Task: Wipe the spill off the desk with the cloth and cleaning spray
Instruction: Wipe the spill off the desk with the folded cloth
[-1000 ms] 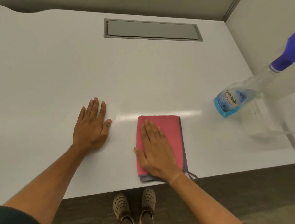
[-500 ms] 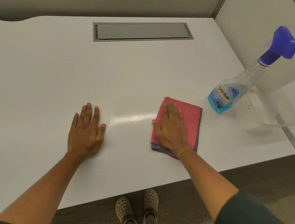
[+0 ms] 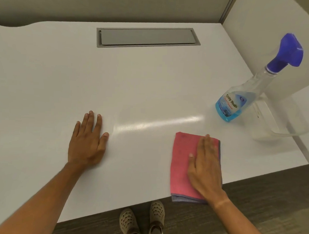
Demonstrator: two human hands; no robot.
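A folded pink cloth (image 3: 181, 162) with a grey underside lies on the white desk (image 3: 134, 80), its near end at the front edge. My right hand (image 3: 205, 165) presses flat on the cloth's right half, fingers pointing away from me. My left hand (image 3: 88, 144) rests flat on the bare desk, fingers spread, well left of the cloth. The spray bottle (image 3: 239, 101), clear with blue liquid and a purple trigger head, stands beyond the cloth to the right, untouched. Between my hands I see only a glossy streak of reflected light; no spill shows.
A grey cable hatch (image 3: 147, 37) is set into the desk at the back. A clear plastic container (image 3: 280, 126) stands behind the bottle against the white partition (image 3: 270, 33) on the right. My shoes (image 3: 142, 220) stand on dark floor below the front edge.
My right hand slid the cloth from the desk's middle out toward the bottle, then pulled it back to the front edge, further right. My left hand stayed planted.
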